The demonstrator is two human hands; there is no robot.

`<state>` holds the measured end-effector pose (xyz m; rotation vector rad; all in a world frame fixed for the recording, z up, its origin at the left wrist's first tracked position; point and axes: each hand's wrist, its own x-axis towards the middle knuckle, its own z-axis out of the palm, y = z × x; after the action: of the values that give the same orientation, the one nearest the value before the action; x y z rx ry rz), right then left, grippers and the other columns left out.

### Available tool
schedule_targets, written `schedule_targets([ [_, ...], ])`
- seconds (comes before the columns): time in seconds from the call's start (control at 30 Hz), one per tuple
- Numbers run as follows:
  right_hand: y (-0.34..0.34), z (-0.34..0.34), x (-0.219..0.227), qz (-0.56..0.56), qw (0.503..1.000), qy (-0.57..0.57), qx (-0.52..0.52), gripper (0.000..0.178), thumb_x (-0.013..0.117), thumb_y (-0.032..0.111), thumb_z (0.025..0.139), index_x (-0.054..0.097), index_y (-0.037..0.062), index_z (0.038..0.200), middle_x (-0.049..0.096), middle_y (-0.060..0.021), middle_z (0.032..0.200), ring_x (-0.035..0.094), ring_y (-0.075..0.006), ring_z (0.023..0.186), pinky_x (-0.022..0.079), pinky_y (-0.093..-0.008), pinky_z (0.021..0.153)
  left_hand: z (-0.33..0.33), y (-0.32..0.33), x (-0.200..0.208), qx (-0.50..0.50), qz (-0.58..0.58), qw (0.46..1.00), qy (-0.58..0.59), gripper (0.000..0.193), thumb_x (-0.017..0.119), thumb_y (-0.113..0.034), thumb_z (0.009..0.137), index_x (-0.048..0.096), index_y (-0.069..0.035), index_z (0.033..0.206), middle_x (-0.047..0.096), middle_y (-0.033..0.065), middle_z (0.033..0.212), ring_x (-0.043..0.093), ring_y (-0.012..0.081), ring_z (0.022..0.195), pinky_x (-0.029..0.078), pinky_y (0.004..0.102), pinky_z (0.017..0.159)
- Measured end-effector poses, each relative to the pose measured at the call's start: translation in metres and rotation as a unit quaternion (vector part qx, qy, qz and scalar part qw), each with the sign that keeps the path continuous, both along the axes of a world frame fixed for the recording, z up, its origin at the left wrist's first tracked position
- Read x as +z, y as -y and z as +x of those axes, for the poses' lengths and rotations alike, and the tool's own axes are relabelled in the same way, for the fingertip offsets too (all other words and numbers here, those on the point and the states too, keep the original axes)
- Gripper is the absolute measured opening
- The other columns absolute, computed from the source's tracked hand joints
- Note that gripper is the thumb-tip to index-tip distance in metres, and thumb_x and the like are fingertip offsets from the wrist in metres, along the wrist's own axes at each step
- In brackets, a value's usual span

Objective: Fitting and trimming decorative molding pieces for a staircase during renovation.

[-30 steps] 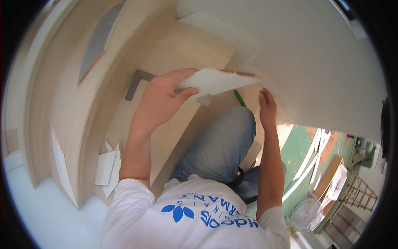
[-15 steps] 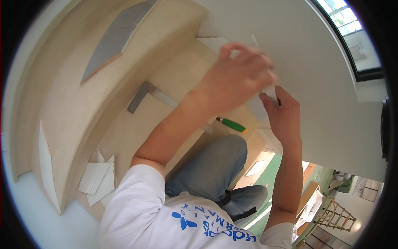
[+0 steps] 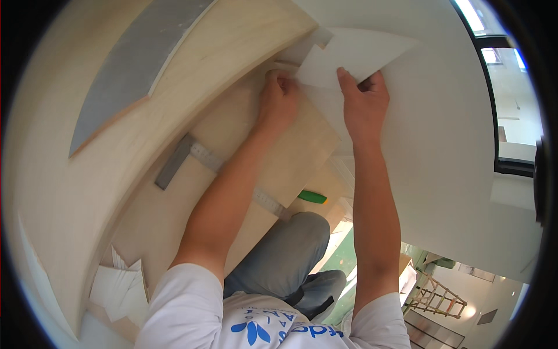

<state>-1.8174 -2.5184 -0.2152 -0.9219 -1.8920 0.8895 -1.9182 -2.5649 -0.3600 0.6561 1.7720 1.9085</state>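
A thin white panel piece (image 3: 354,53), pointed at its right end, is held up against the pale wall surface. My right hand (image 3: 366,104) grips its lower edge, thumb on the face turned to me and fingers behind. By the piece's lower left corner is my left hand (image 3: 280,98), its fingers curled closed; whether they pinch that corner or something else is hidden. A carpenter's square (image 3: 174,163) lies on the wooden board, partly covered by my left forearm. Between my forearms lies a green-handled tool (image 3: 313,196).
A grey panel (image 3: 131,70) with a cut edge rests on the curved wooden ledge (image 3: 192,87) at left. Several white offcuts (image 3: 121,291) lie at lower left. My bent knee (image 3: 296,238) is close to the board. A dark-framed window (image 3: 511,104) is at right.
The white piece has been turned so its broad face shows, and it is now farther up. My left hand has moved left and down, away from the right; my right hand has risen.
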Motion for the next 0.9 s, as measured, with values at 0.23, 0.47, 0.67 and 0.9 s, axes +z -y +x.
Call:
schedule_targets([
  [0.23,0.004,-0.027,-0.022,-0.003,0.999,0.029,-0.033,0.026,0.077,0.016,0.09,0.07,-0.0026,0.106,0.071,-0.0053,0.084,0.06,-0.0096,0.073,0.05,-0.0295,0.069,-0.004,-0.001,-0.01,-0.01,0.019,0.994,0.103,0.036,0.063,-0.022,0.099,0.052,0.004,0.122,0.068,0.0223,0.106,0.068,0.0346,0.098,0.054,0.043,0.087],
  [0.47,-0.002,-0.022,-0.025,-0.024,0.998,0.037,-0.046,0.029,0.077,0.018,0.092,0.07,-0.0055,0.106,0.071,-0.0064,0.081,0.06,-0.0102,0.07,0.048,-0.0293,0.067,0.015,-0.011,-0.005,-0.007,0.074,0.981,0.178,0.045,0.064,-0.015,0.097,0.046,0.006,0.133,0.065,0.0188,0.115,0.065,0.0281,0.105,0.053,0.0403,0.092],
  [0.67,-0.012,-0.021,-0.026,-0.009,0.992,0.127,-0.027,0.034,0.076,0.025,0.094,0.072,-0.0044,0.111,0.074,-0.0087,0.091,0.065,-0.0124,0.081,0.051,-0.0283,0.077,0.015,-0.005,-0.002,-0.007,0.086,0.986,0.141,0.051,0.062,-0.01,0.096,0.04,0.006,0.14,0.056,0.0205,0.127,0.063,0.0268,0.106,0.053,0.0398,0.091],
  [0.9,-0.011,-0.022,-0.025,0.07,0.986,0.148,-0.005,0.032,0.074,0.026,0.094,0.069,-0.0051,0.099,0.074,-0.0103,0.082,0.068,-0.0185,0.074,0.052,-0.0332,0.071,0.015,0.007,0.01,-0.002,0.084,0.987,0.138,0.053,0.06,-0.007,0.096,0.039,0.005,0.144,0.053,0.0171,0.132,0.059,0.0199,0.102,0.051,0.0348,0.091],
])
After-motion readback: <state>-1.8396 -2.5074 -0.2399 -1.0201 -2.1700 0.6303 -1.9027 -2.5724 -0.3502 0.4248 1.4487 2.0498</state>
